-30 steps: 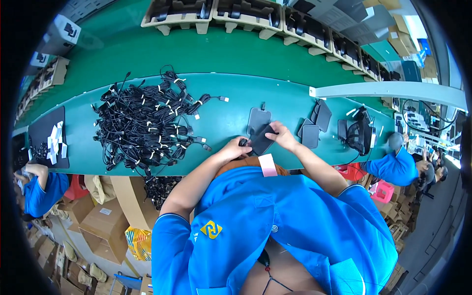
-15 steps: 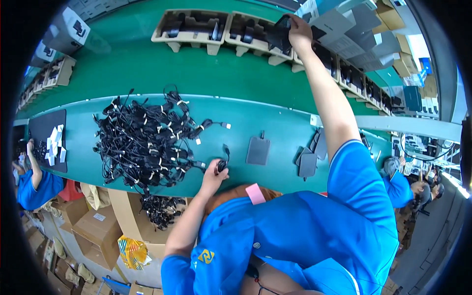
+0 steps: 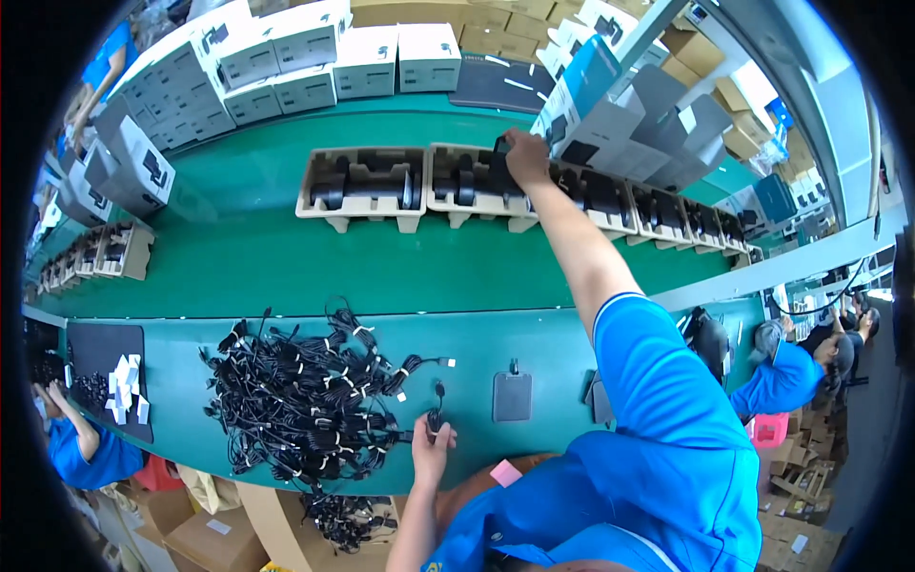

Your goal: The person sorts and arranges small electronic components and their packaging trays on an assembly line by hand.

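Observation:
Near the table's front edge, my left hand [image 3: 434, 448] is closed around a bundled black cable [image 3: 435, 418], one end of which sticks up past the fingers. To its left lies a large heap of tied black cables [image 3: 295, 400]. My right arm stretches far across the bench. Its hand [image 3: 527, 159] grips a flat black piece [image 3: 501, 167] at the right end of a beige molded tray [image 3: 477, 202] with dark parts inside. How far the piece sits in the tray is hard to see. A flat dark pad with a short plug [image 3: 513, 396] lies between my arms.
More beige trays [image 3: 360, 205] stand in a row across the green far surface. White boxes [image 3: 429, 59] are stacked behind it, and opened grey boxes [image 3: 610, 133] stand to the right. Other people in blue work at left and right. A cardboard box with cables [image 3: 348, 522] is below the table edge.
My view has tilted up, bringing the stacked white boxes into sight. My right hand has brought the flat black piece to the tray's right end. The left hand still holds the cable.

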